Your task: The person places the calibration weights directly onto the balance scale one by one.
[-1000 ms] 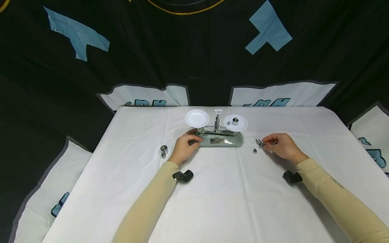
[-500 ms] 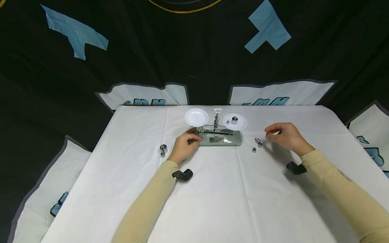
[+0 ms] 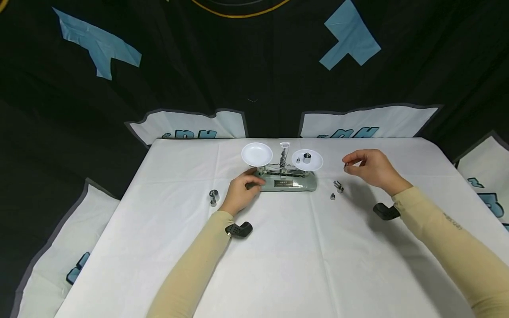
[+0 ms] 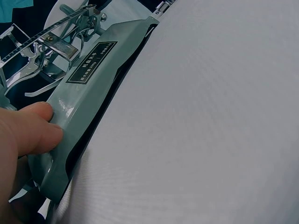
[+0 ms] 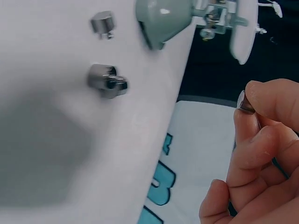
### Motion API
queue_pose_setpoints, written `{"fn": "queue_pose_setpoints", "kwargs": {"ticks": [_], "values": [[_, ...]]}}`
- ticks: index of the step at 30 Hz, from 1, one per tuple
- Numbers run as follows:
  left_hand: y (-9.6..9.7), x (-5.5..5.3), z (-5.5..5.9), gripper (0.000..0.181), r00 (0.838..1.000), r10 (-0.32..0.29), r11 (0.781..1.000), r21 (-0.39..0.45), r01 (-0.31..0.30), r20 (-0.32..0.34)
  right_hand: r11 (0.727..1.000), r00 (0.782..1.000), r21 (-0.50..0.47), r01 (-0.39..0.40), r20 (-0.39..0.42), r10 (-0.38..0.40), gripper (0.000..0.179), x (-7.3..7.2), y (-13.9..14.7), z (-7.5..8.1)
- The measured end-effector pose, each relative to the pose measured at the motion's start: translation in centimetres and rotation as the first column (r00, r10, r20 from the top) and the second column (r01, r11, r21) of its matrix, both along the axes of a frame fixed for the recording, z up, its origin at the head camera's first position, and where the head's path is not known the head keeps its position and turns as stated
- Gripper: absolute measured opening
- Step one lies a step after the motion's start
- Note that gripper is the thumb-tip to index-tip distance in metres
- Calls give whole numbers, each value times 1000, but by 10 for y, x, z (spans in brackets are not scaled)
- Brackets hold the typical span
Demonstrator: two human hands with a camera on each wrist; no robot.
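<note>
A balance scale (image 3: 284, 183) with a grey-green base stands near the table's far side. My left hand (image 3: 241, 191) grips the left end of its base, with fingertips on the green surface in the left wrist view (image 4: 35, 130). The scale's left pan (image 3: 257, 154) holds nothing; on its right pan (image 3: 317, 161) stand a larger weight (image 3: 307, 158) and a tiny one (image 3: 298, 160). Raised to the right of the scale, my right hand (image 3: 370, 170) pinches a small metal weight (image 5: 245, 103) between thumb and finger.
Below the right hand, several metal weights (image 5: 103, 78) lie on the white tablecloth, one weight (image 3: 332, 196) slightly apart. Left of the left hand stand a bigger weight (image 3: 214, 193) and a smaller one (image 3: 213, 202). A black curtain (image 3: 270, 66) hangs behind.
My right hand has lifted a small weight away from the group on the table, moving up and farther from me, then slightly left. My left hand has stayed on the scale's base.
</note>
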State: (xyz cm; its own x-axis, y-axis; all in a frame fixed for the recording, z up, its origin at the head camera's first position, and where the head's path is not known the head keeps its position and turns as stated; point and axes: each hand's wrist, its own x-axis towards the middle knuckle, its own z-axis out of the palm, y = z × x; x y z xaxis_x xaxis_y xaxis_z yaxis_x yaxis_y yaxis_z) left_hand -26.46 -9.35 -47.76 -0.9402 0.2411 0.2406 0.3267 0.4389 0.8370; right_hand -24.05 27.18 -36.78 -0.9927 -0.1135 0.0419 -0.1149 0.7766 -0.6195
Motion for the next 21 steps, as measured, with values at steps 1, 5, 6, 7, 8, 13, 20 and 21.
{"fn": "queue_pose_setpoints", "kwargs": {"ticks": [1, 5, 6, 7, 8, 13, 20, 21], "values": [[0, 0, 0, 17, 1000, 2, 1000, -4, -2, 2, 1000, 1000, 1, -3, -10, 3, 24, -1, -1, 2], [0, 1, 1, 16, 1000, 8, 1000, -16, -7, 11, 1000, 1000, -2, -12, -22, 12, 23, -2, -7, 10], [0, 1, 1, 16, 1000, 9, 1000, -18, -8, 13, 1000, 1000, -3, -14, -20, 14, 23, -3, -8, 11], [0, 1, 1, 16, 1000, 9, 1000, -19, -9, 11, 1000, 1000, 0, -17, -21, 17, 23, -3, -10, 12], [0, 2, 1, 16, 1000, 10, 1000, -19, -10, 12, 1000, 1000, 0, -19, -19, 19, 23, -4, -12, 14], [0, 2, 2, 17, 1000, 12, 1000, -11, -12, 16, 1000, 999, -3, -29, -22, 29, 25, -9, -20, 18], [1, 2, 0, 18, 1000, 10, 1000, 10, -10, 27, 999, 999, -15, -33, -17, 33, 26, -18, -36, 24], [1, 2, 0, 18, 1000, 11, 1000, 10, -11, 29, 999, 999, -17, -34, -16, 34, 26, -19, -39, 25]]}}
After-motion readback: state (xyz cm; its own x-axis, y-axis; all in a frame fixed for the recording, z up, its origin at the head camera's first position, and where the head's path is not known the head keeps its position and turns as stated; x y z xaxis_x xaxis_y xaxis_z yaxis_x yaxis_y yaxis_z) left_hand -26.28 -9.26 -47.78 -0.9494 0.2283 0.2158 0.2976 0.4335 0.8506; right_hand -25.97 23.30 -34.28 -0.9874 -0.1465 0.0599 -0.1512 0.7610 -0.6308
